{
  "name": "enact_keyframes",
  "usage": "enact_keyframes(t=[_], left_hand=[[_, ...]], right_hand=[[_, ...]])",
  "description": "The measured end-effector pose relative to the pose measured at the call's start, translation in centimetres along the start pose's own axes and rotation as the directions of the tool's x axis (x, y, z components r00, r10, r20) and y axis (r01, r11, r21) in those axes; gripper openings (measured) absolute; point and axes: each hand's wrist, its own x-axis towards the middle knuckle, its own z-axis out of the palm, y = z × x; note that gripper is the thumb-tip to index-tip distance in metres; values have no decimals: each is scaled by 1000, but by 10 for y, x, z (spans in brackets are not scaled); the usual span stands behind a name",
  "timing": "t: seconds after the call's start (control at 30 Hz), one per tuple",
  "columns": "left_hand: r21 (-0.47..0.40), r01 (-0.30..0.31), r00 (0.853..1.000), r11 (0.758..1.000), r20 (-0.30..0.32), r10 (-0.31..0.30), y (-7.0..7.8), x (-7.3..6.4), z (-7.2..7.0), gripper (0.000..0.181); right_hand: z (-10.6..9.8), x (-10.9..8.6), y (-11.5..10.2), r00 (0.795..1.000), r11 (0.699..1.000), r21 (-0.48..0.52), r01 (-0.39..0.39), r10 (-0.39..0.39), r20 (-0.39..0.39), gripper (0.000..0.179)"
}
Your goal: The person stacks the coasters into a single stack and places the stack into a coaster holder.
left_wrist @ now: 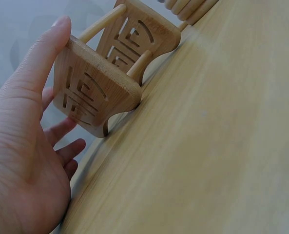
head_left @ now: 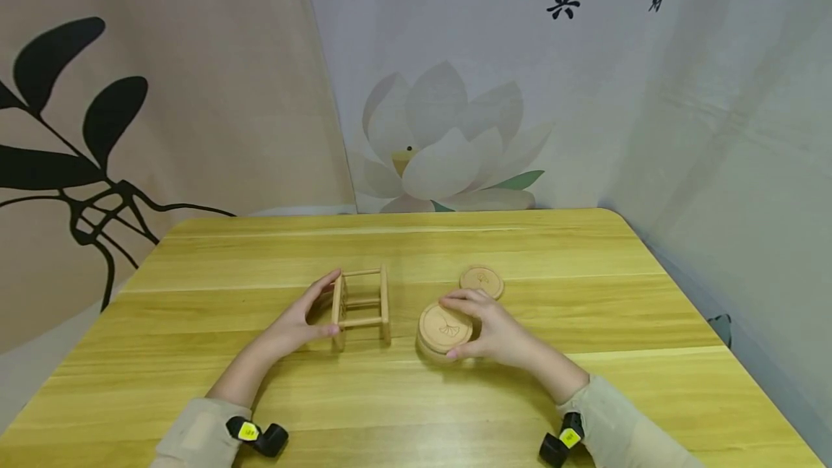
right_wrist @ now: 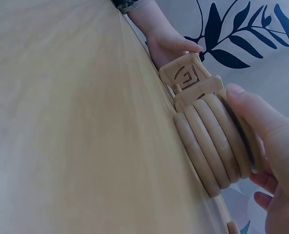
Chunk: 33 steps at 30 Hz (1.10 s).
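Left of the table's middle stands a small wooden coaster rack [head_left: 385, 309], two cut-out side panels joined by thin rods. My left hand [head_left: 295, 323] holds its left panel, thumb at the near edge and fingers at the far edge. In the left wrist view, the thumb touches the corner of the patterned panel [left_wrist: 93, 87]. To the right, my right hand [head_left: 500, 334] grips the top round wooden coaster [head_left: 442, 320], which bears a leaf engraving. Beneath it lie several stacked coasters [right_wrist: 207, 146]; a dark gap shows under the top one in the right wrist view.
A single round coaster [head_left: 481, 278] lies flat behind the right hand. The wooden table [head_left: 416, 410] ends at a back edge near a printed curtain [head_left: 448, 35]. Black wrist cameras sit on both sleeves.
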Motion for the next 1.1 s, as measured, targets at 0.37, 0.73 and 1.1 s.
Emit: enact_keyframes(t=[0.37,0.73,1.1], left_hand=[[-1,-6,1000,1000,-1,6,0,0,-1,91],[-6,3,1000,1000,-2,-3,0,0,0,90],[3,-5,1000,1000,-2,5,0,1,1,90]], right_hand=[[3,1,3,1000,1000,16,-14,13,16,87],[5,0,3,1000,1000,5,-19,19,15,88],[0,-2,4,1000,1000,-7,25,-25,-7,89]])
